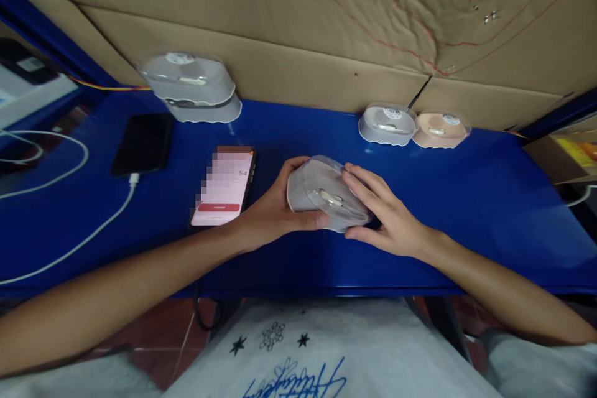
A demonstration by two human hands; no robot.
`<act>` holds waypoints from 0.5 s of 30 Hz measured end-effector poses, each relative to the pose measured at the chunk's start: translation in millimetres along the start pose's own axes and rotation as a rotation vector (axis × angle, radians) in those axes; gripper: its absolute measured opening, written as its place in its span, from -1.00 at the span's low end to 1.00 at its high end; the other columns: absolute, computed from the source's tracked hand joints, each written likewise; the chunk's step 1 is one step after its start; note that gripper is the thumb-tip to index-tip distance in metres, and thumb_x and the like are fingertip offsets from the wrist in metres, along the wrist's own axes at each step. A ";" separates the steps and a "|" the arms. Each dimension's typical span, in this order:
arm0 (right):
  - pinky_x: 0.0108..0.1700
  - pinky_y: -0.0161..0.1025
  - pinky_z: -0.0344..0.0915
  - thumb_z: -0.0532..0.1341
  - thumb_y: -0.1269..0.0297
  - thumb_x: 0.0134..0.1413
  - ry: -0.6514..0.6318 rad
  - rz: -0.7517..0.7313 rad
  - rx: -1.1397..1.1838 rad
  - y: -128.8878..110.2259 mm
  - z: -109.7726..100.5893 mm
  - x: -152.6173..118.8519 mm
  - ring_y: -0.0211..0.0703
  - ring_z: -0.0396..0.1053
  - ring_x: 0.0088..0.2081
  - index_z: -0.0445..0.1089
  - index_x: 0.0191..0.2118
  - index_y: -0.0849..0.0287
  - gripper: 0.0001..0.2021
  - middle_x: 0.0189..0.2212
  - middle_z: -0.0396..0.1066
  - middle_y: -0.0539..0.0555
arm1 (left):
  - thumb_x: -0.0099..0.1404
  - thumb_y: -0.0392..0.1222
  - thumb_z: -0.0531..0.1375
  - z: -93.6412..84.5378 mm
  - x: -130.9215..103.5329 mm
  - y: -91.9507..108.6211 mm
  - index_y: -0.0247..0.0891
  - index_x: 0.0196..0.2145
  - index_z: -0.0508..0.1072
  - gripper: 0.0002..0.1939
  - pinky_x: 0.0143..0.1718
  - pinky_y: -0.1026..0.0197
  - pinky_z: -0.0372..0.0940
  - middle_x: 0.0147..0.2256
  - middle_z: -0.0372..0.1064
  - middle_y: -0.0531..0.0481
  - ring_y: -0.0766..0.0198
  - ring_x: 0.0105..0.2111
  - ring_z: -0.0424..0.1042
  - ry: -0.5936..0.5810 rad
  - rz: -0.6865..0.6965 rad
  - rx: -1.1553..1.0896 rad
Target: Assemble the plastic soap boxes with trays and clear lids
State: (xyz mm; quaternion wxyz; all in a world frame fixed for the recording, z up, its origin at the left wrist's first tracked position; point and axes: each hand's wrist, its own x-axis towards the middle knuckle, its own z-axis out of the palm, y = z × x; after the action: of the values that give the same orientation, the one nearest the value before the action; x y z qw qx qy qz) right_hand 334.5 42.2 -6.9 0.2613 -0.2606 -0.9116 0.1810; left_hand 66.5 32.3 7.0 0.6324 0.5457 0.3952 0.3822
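Note:
Between my hands, over the middle of the blue table, is a grey oval container (310, 189) with a clear lid. A small shiny handle-like piece (331, 198) shows through or on the lid. My left hand (291, 205) wraps around the container's left side, thumb along the near edge. My right hand (385, 211) grips its right side, with fingers over the lid and the thumb at the near edge. Whatever lies inside the container cannot be made out.
Two stacked grey containers (200, 90) stand at the back left. A grey container (387, 125) and a peach one (442, 130) sit at the back right, against cardboard (289, 68). A lit phone (224, 189), a dark phone (142, 144) and its white cable (105, 233) lie left.

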 end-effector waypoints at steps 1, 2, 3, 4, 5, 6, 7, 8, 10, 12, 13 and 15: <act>0.48 0.32 0.11 0.33 -0.08 0.31 -0.009 0.012 0.014 -0.3 -0.7 0.1 0.31 -0.06 0.54 -0.26 0.60 -0.14 -0.03 0.55 -0.09 0.21 | 0.01 0.04 0.57 -1.2 0.4 1.1 -0.02 0.22 0.15 -0.04 0.20 -0.18 0.36 0.26 0.30 -0.17 -0.19 0.24 0.37 -0.018 0.016 0.015; 0.48 0.32 0.12 0.34 -0.08 0.30 -0.011 0.025 0.032 -0.7 -2.0 0.6 0.31 -0.06 0.54 -0.24 0.60 -0.14 -0.03 0.55 -0.10 0.21 | 0.01 0.03 0.57 -1.9 0.6 2.0 -0.02 0.23 0.15 -0.04 0.21 -0.19 0.35 0.27 0.29 -0.16 -0.19 0.25 0.37 -0.033 0.033 0.027; 0.47 0.30 0.14 0.35 -0.08 0.29 -0.009 0.039 0.054 -1.1 -4.1 1.6 0.30 -0.04 0.53 -0.19 0.59 -0.13 -0.04 0.54 -0.08 0.22 | 0.01 0.03 0.57 -2.0 0.5 2.8 -0.02 0.24 0.15 -0.03 0.23 -0.20 0.35 0.27 0.29 -0.16 -0.19 0.25 0.37 -0.045 0.042 0.036; 0.47 0.29 0.16 0.37 -0.07 0.28 -0.010 0.051 0.075 -1.1 -7.2 2.9 0.30 -0.01 0.52 -0.14 0.58 -0.11 -0.06 0.52 -0.04 0.23 | 0.02 0.03 0.57 -1.4 0.1 3.0 -0.01 0.26 0.13 -0.01 0.25 -0.21 0.34 0.27 0.29 -0.17 -0.19 0.26 0.37 -0.055 0.040 0.046; 0.46 0.27 0.19 0.38 -0.07 0.26 -0.019 0.058 0.096 -0.7 -11.4 4.2 0.28 0.04 0.51 -0.08 0.57 -0.10 -0.08 0.50 0.01 0.24 | 0.05 0.04 0.56 -0.3 -0.6 2.7 -0.01 0.28 0.11 0.00 0.27 -0.22 0.32 0.28 0.28 -0.18 -0.19 0.27 0.36 -0.062 0.025 0.057; 0.45 0.25 0.22 0.39 -0.06 0.25 -0.041 0.061 0.113 0.4 -16.6 5.0 0.26 0.08 0.49 -0.02 0.55 -0.08 -0.10 0.48 0.07 0.25 | 0.09 0.04 0.54 1.2 -1.4 1.8 -0.01 0.31 0.08 0.00 0.28 -0.23 0.31 0.30 0.26 -0.19 -0.18 0.28 0.35 -0.065 0.003 0.069; 0.43 0.23 0.24 0.40 -0.05 0.24 -0.067 0.061 0.122 2.2 -22.7 4.8 0.25 0.12 0.47 0.02 0.54 -0.06 -0.12 0.45 0.11 0.25 | 0.14 0.05 0.52 2.9 -2.3 0.2 0.01 0.35 0.04 0.00 0.30 -0.25 0.30 0.33 0.22 -0.20 -0.17 0.30 0.34 -0.063 -0.013 0.088; 0.42 0.21 0.27 0.41 -0.04 0.24 -0.095 0.066 0.120 4.6 -29.4 3.1 0.23 0.15 0.46 0.06 0.52 -0.05 -0.14 0.44 0.15 0.25 | 0.20 0.06 0.48 4.4 -3.1 -1.8 0.02 0.37 0.01 -0.02 0.30 -0.26 0.30 0.37 0.16 -0.22 -0.17 0.32 0.31 -0.054 -0.017 0.117; 0.40 0.19 0.30 0.40 -0.01 0.25 -0.131 0.100 0.070 11.0 -43.6 -7.1 0.21 0.19 0.44 0.11 0.50 -0.05 -0.19 0.42 0.17 0.24 | 0.27 0.06 0.43 6.1 -4.2 -6.1 0.05 0.38 0.00 -0.09 0.32 -0.27 0.28 0.43 0.03 -0.23 -0.16 0.38 0.22 0.006 0.070 0.246; 0.39 0.24 0.30 0.40 0.01 0.25 -0.129 0.175 -0.043 18.7 -58.8 -27.9 0.24 0.20 0.43 0.16 0.47 -0.06 -0.24 0.43 0.17 0.24 | 0.35 0.02 0.37 5.8 -4.5 -8.9 0.06 0.36 0.08 -0.23 0.36 -0.25 0.23 0.45 -0.04 -0.19 -0.13 0.42 0.13 0.067 0.205 0.445; 0.38 0.27 0.30 0.39 0.01 0.25 -0.115 0.218 -0.110 22.9 -67.0 -42.3 0.27 0.20 0.43 0.18 0.45 -0.06 -0.26 0.43 0.16 0.25 | 0.40 0.00 0.34 5.1 -4.4 -9.3 0.06 0.34 0.14 -0.32 0.36 -0.23 0.23 0.44 -0.04 -0.17 -0.11 0.42 0.13 0.080 0.251 0.513; 0.36 0.31 0.30 0.37 0.03 0.26 -0.074 0.309 -0.230 33.0 -86.3 -77.7 0.32 0.20 0.43 0.19 0.43 -0.08 -0.30 0.43 0.16 0.27 | 0.46 -0.02 0.27 3.9 -4.2 -8.4 0.05 0.28 0.23 -0.49 0.34 -0.19 0.27 0.41 0.01 -0.14 -0.05 0.38 0.20 0.069 0.275 0.569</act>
State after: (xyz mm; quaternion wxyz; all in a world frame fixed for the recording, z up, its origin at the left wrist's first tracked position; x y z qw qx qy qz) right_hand 452.9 40.9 16.9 0.1651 -0.4189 -0.8844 0.1231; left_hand 68.8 25.9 -0.6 0.3831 0.7356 0.4301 0.3565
